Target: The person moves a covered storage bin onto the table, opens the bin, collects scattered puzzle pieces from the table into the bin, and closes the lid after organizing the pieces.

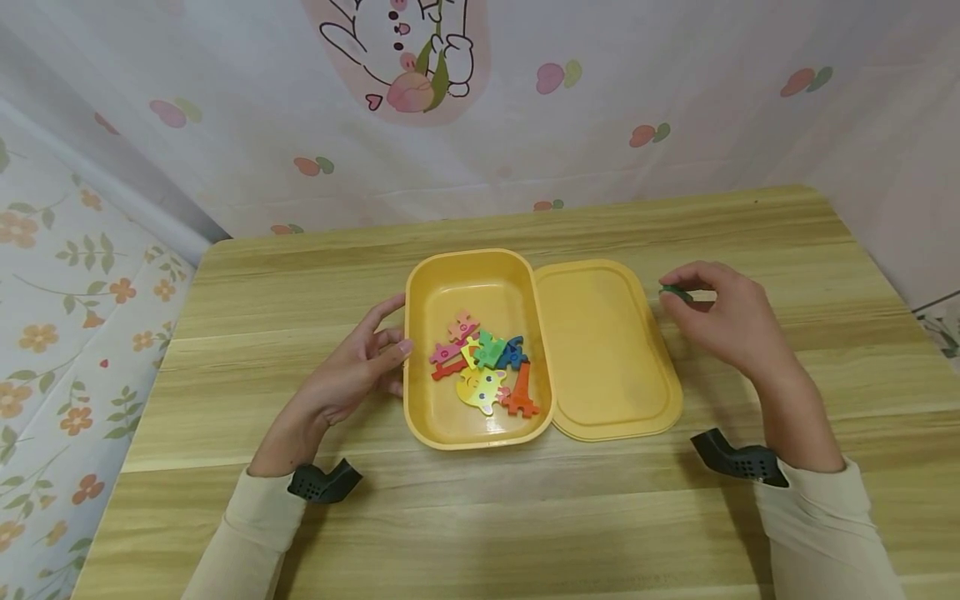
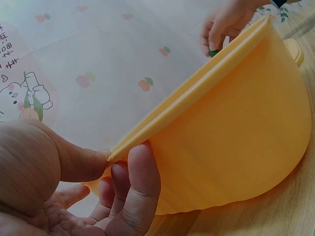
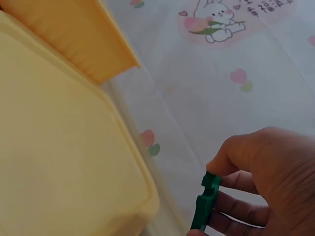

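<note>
A yellow plastic box (image 1: 450,435) stands upright on the table with several puzzle pieces piled inside. Among them are a yellow piece with an animal face (image 1: 480,389), an orange piece (image 1: 522,393), a green piece (image 1: 489,348) and a blue one (image 1: 513,354). At the box's left side, my left hand (image 1: 352,371) pinches the rim between thumb and fingers; the left wrist view shows this grip closely. To the right, my right hand (image 1: 727,321) holds a dark green puzzle piece (image 3: 206,202) by its edges, beyond the lid's right edge. Its notched side shows in the right wrist view.
A flat yellow lid (image 1: 600,350) lies right against the box. Both rest on a wood-grain table (image 1: 480,517). Behind the table hangs a white curtain (image 1: 502,167) with fruit and rabbit prints; a flowered cloth (image 1: 82,350) hangs at the left.
</note>
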Available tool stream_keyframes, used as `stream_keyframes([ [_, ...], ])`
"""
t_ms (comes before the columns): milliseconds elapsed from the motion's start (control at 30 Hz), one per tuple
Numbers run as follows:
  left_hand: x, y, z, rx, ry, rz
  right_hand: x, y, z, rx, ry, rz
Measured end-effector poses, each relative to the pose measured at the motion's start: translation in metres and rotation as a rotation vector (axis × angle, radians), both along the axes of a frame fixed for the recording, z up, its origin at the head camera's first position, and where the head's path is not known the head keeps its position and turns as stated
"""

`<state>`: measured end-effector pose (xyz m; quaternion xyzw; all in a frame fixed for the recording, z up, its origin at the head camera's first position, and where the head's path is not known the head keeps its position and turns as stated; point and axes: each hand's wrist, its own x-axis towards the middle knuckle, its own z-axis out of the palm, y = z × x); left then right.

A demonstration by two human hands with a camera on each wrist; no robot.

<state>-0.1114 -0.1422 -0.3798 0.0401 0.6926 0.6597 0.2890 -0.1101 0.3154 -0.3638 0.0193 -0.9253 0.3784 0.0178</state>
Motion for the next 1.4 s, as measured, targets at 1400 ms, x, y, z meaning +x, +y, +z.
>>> stream_keyframes([
  [1400, -0.001, 0.0, -0.001, -0.011, 0.001, 0.006, 0.007, -0.053, 0.012, -0.535, -0.057, 0.313],
])
